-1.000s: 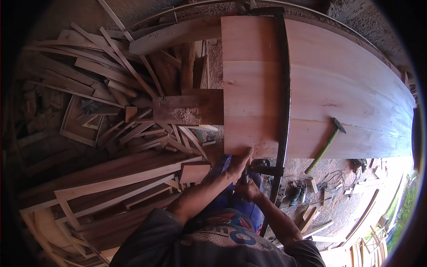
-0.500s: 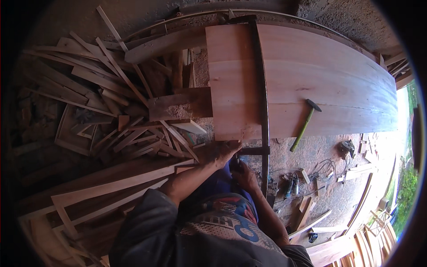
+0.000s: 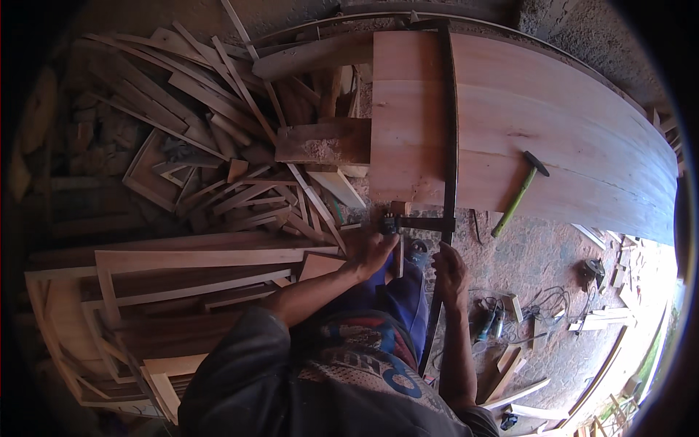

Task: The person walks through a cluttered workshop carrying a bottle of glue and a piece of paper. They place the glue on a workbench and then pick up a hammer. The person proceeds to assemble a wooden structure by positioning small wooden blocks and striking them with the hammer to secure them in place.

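A long dark bar clamp [image 3: 453, 131] spans a wide pale-reddish wood panel [image 3: 510, 102]. Its sliding arm [image 3: 426, 223] reaches left, just beyond the panel's near edge. Between the clamp's screw end and that edge sits a small wood block [image 3: 398, 207]. My left hand [image 3: 377, 251] is closed around the screw end, above its wooden handle [image 3: 399, 258]; some fingers are hidden. Curled fingers of my right hand [image 3: 451, 271] lie over the clamp's bar below the sliding arm. On the panel rests a hammer [image 3: 520, 193] with a yellow-green handle, its end over the near edge.
Offcuts and strips [image 3: 218, 131] are heaped at the left. Wooden frames [image 3: 204, 258] lie at lower left. A dusty beam [image 3: 324, 142] runs beside the panel's left end. Power tools [image 3: 489, 320] with tangled cords and scattered boards lie on the right-hand floor.
My right hand has left the screw handle and moved right to the clamp's bar. My left hand has shifted from the panel's edge onto the screw end. The view has shifted.
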A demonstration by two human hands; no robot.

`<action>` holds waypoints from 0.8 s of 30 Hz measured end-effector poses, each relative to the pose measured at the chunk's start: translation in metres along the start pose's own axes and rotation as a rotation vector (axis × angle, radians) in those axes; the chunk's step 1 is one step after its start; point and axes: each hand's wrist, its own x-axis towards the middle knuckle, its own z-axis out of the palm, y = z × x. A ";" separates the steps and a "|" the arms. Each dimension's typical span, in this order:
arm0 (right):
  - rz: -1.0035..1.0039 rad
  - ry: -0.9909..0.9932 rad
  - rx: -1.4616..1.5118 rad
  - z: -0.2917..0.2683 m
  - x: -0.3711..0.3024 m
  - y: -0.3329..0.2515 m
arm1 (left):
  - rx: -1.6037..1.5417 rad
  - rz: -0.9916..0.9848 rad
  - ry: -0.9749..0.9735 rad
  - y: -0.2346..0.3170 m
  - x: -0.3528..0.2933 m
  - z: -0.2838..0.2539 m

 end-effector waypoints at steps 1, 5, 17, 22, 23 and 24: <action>-0.036 0.034 0.026 -0.002 -0.002 -0.001 | -0.189 -0.149 0.024 0.009 -0.010 -0.006; -0.150 -0.128 0.028 0.009 -0.021 -0.012 | -0.921 -0.290 -0.088 0.071 -0.039 -0.016; -0.010 0.125 0.129 -0.004 -0.006 -0.009 | 0.272 0.487 0.346 0.118 0.037 -0.001; 0.096 0.295 0.255 -0.040 -0.003 -0.001 | 0.909 0.619 0.444 0.097 0.112 -0.061; 0.108 0.300 0.231 -0.044 -0.001 -0.001 | 0.954 0.607 0.418 0.094 0.120 -0.066; 0.134 0.316 0.190 -0.044 0.002 -0.001 | 0.904 0.656 0.438 0.092 0.126 -0.068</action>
